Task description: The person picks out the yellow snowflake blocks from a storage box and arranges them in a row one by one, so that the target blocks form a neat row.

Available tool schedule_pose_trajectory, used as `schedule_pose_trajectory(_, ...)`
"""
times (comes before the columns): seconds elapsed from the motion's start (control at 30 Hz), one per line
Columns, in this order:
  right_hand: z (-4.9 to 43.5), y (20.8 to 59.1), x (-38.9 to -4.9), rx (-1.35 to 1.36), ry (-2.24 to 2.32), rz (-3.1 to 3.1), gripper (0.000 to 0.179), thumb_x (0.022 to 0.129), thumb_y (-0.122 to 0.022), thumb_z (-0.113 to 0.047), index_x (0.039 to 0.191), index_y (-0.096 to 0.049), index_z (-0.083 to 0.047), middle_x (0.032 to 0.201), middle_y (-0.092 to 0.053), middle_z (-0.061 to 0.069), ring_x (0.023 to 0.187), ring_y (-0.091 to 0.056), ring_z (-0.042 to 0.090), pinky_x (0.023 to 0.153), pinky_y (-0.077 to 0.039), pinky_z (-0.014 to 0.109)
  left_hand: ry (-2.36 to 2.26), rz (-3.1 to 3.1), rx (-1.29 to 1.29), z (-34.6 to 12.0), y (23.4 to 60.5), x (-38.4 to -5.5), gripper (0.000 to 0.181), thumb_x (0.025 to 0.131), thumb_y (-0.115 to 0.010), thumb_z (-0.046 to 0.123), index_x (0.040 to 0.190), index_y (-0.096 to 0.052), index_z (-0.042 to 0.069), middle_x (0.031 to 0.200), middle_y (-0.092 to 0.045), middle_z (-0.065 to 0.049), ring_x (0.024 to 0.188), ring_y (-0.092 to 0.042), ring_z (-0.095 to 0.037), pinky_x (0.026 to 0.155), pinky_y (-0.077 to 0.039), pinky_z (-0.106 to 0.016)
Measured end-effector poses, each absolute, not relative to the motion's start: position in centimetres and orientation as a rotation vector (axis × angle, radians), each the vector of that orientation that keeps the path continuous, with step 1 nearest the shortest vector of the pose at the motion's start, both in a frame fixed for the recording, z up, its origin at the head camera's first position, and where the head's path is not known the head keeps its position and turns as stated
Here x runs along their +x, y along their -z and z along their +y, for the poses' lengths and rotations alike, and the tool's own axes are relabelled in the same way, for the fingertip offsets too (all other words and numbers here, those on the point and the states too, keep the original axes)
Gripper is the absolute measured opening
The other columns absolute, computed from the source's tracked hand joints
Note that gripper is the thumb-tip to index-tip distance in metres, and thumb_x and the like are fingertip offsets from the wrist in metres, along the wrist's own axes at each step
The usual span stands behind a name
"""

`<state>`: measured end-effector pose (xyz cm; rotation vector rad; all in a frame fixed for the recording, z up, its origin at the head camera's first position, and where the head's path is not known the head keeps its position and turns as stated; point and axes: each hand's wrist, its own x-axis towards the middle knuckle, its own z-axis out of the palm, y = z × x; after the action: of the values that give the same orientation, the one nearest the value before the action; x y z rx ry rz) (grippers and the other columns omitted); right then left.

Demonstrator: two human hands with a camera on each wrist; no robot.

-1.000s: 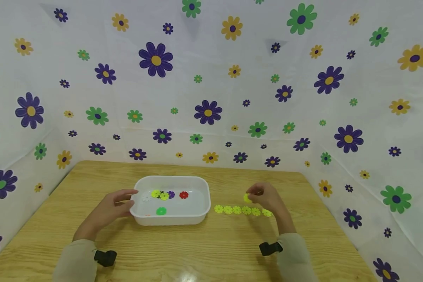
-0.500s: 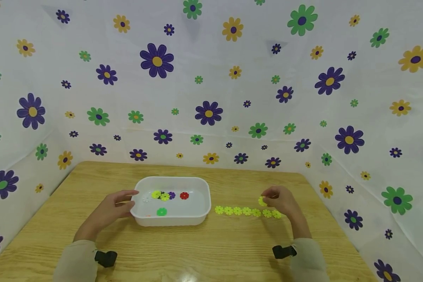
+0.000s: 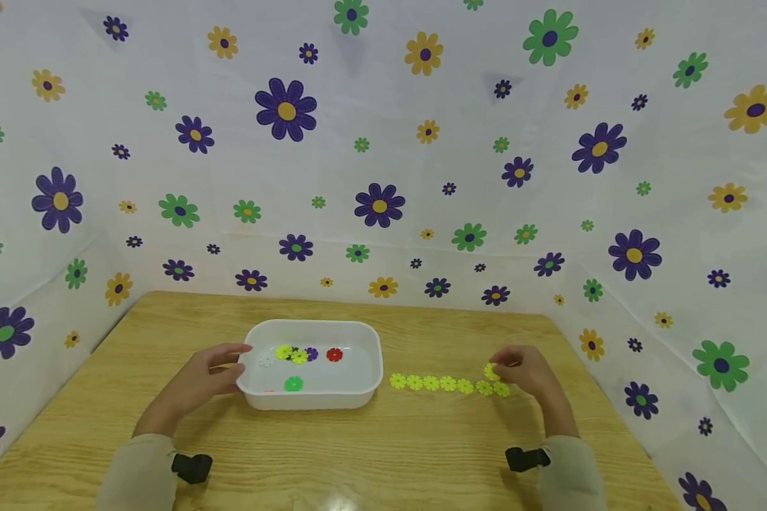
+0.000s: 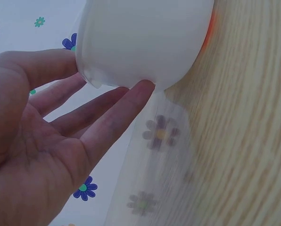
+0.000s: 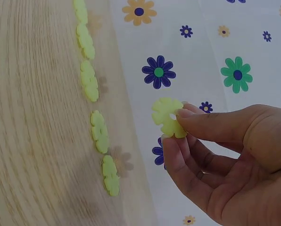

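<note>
In the head view my left hand [image 3: 206,376] rests against the left end of a white tray [image 3: 307,402], one fingertip at its rim. The left wrist view shows fairly straight fingers [image 4: 113,115] touching the tray's outer wall [image 4: 136,42]. My right hand [image 3: 529,369] pinches a yellow flower-shaped disc [image 5: 166,117] between thumb and fingers, raised beside the right end of a row. That row is several matching yellow flower discs [image 3: 447,383] lying on the table, with a slightly wider gap before the last two.
Inside the tray lie more flower discs: overlapping yellow ones [image 3: 298,356], a purple one [image 3: 311,354], a red one [image 3: 334,355], a green one [image 3: 294,384] and a pale one [image 3: 266,360]. A flower-printed curtain [image 3: 332,163] surrounds the wooden table [image 3: 332,461].
My right hand has moved right along the row, carrying a yellow disc. One second ago it hid part of the row's right end, where two discs now show. My left hand stays at the tray.
</note>
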<state>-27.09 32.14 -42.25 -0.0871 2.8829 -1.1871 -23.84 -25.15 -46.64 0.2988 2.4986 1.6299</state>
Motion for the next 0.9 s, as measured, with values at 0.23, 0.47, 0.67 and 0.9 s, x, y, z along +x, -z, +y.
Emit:
schedule_pose_trajectory(0.23, 33.3, 42.7, -27.0, -0.053, 1.19, 2.874, 0.018, 0.097, -0.065, -0.001, 0.11, -0.069, 0.01, 0.1, -0.07, 0.021, 0.085, -0.068, 0.022, 0.08, -0.065, 0.045, -1.632, 2.501, 0.299, -25.2, 46.7, -24.0, 0.055, 0.106, -0.059, 0.022, 0.152, -0.043, -0.002, 0.154, -0.043, -0.036, 0.127, -0.062, -0.045, 0.09, -0.064, -0.035)
schedule_pose_trajectory(0.47, 34.4, 42.8, -27.0, 0.003, 1.198, 2.875, 0.02, 0.097, -0.066, -0.001, 0.112, -0.068, 0.011, 0.101, -0.07, 0.023, 0.087, -0.069, 0.023, 0.08, -0.065, 0.044, -1.628, 2.507, 0.304, -25.2, 46.7, -24.0, 0.054, 0.106, -0.059, 0.022, 0.152, -0.043, -0.002, 0.154, -0.043, -0.036, 0.127, -0.063, -0.044, 0.09, -0.064, -0.034)
schedule_pose_trajectory(0.67, 35.5, 43.1, -27.1, 0.062, 1.243, 2.84, 0.021, 0.097, -0.066, -0.001, 0.114, -0.068, 0.012, 0.102, -0.069, 0.021, 0.086, -0.067, 0.018, 0.079, -0.065, 0.039, -1.624, 2.51, 0.305, -25.2, 46.7, -24.0, 0.054, 0.106, -0.059, 0.021, 0.152, -0.043, -0.002, 0.154, -0.042, -0.036, 0.127, -0.063, -0.045, 0.09, -0.064, -0.035)
schedule_pose_trajectory(0.9, 36.3, 43.6, -27.1, 0.119, 1.301, 2.804, 0.022, 0.097, -0.066, -0.001, 0.114, -0.067, 0.013, 0.101, -0.07, 0.02, 0.084, -0.067, 0.017, 0.077, -0.065, 0.035, -1.623, 2.511, 0.29, -25.1, 46.7, -23.9, 0.054, 0.106, -0.059, 0.022, 0.152, -0.044, -0.002, 0.154, -0.043, -0.037, 0.125, -0.064, -0.044, 0.091, -0.064, -0.036)
